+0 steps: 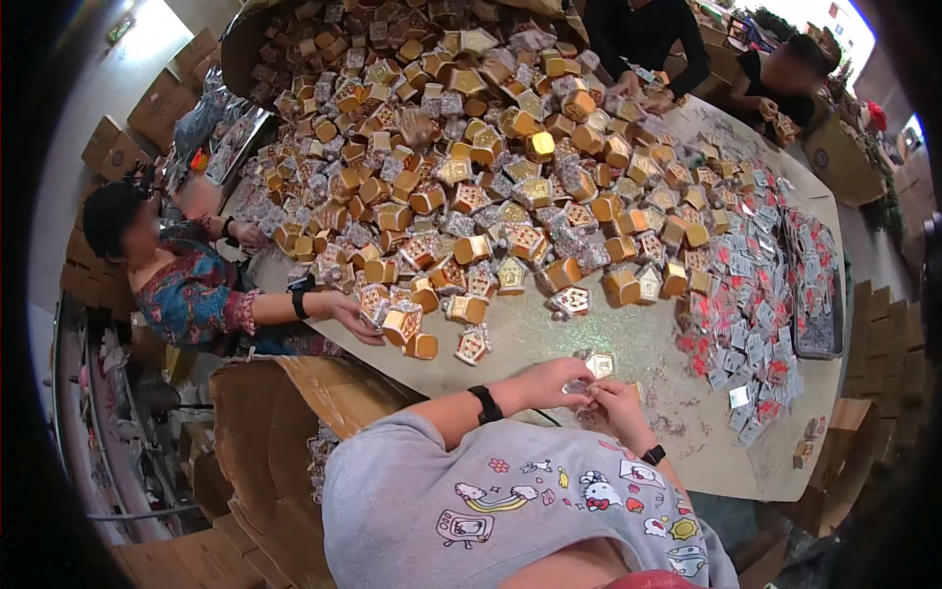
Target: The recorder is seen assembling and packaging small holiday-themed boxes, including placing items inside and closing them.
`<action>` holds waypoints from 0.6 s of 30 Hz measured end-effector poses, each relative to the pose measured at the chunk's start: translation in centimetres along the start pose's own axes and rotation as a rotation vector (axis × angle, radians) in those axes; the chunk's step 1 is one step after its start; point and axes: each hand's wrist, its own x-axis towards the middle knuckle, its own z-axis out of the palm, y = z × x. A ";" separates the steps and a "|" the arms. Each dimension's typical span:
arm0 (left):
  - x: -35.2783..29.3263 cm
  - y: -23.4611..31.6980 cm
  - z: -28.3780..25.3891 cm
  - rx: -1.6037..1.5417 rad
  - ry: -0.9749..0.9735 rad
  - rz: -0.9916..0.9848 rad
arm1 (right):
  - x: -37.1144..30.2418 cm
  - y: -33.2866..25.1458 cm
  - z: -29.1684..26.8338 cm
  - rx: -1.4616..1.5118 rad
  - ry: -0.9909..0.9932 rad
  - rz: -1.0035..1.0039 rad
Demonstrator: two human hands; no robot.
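Observation:
My left hand (559, 381) and my right hand (618, 402) meet over the near part of the table, fingers pinched close together. Between the fingertips is a small, clear, shiny piece (576, 388); its kind is too small to tell. Just beyond my fingers lies a white-and-gold house-shaped ornament (601, 364). A sliver of another gold item (637, 390) shows beside my right hand, mostly hidden by it. Farther off, a red-and-white patterned house ornament (570, 300) rests at the edge of a big heap of gold houses (471, 196).
Many tags with red ties (751, 314) cover the right side, partly in a grey tray (819, 339). At left, a co-worker's hand (355, 319) touches ornaments. Another person's hands (648, 93) work at the far side. An open cardboard box (265, 422) stands at my left.

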 end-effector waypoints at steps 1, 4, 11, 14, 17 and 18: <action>-0.3 -0.1 -0.2 -0.026 0.032 -0.008 | 0.2 -0.3 0.3 0.007 -0.009 0.014; -1.6 0.4 -0.5 -0.407 0.136 -0.265 | 1.0 -1.1 1.6 -0.048 -0.048 0.049; -4.2 -1.3 -2.6 -0.576 0.268 -0.230 | 2.5 -1.3 5.4 -0.141 -0.078 0.039; -4.0 -1.9 -3.8 -0.482 0.208 -0.045 | 2.0 -1.4 5.7 0.034 -0.143 0.058; -3.4 -1.4 -4.9 -0.337 0.155 0.074 | 1.7 -1.7 5.5 0.081 -0.140 0.096; -3.3 -1.3 -5.1 -0.347 0.153 0.087 | 1.6 -1.9 5.4 0.079 -0.136 0.110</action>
